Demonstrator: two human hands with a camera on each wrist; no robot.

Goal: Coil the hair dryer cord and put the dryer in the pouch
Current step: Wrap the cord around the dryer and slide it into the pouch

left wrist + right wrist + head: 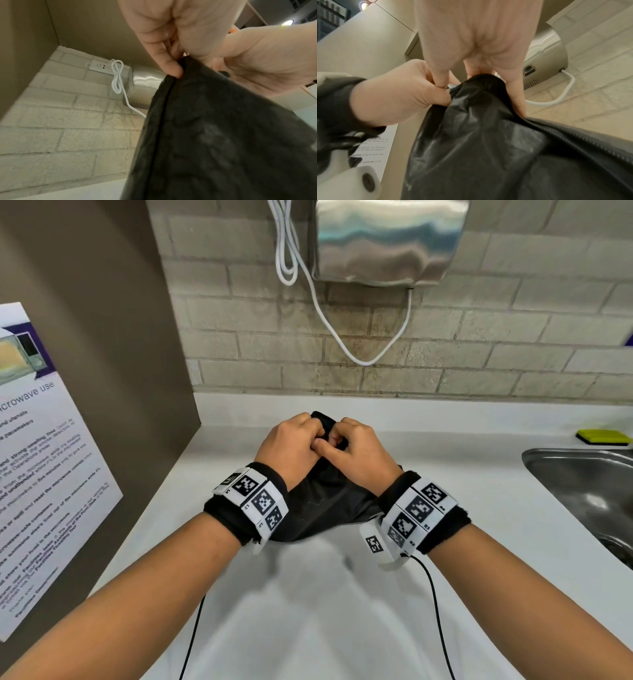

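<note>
A black fabric pouch [325,505] lies on the white counter [445,491] under both wrists, bulging, with a zipper [573,138] along one edge. My left hand [294,445] and right hand [352,451] meet at its far end, fingers curled, pinching the bunched fabric. In the left wrist view my left hand [173,56] pinches the pouch [214,135] edge. The right wrist view shows my right hand [476,65] gripping the gathered top of the pouch [479,135]. The hair dryer and its cord are not visible; whether they are inside the pouch I cannot tell.
A steel wall dryer [387,241] hangs on the brick wall with a white cable [342,337] looping below it. A steel sink [589,494] and a yellow sponge [604,437] sit at the right. A notice board [44,460] stands at the left.
</note>
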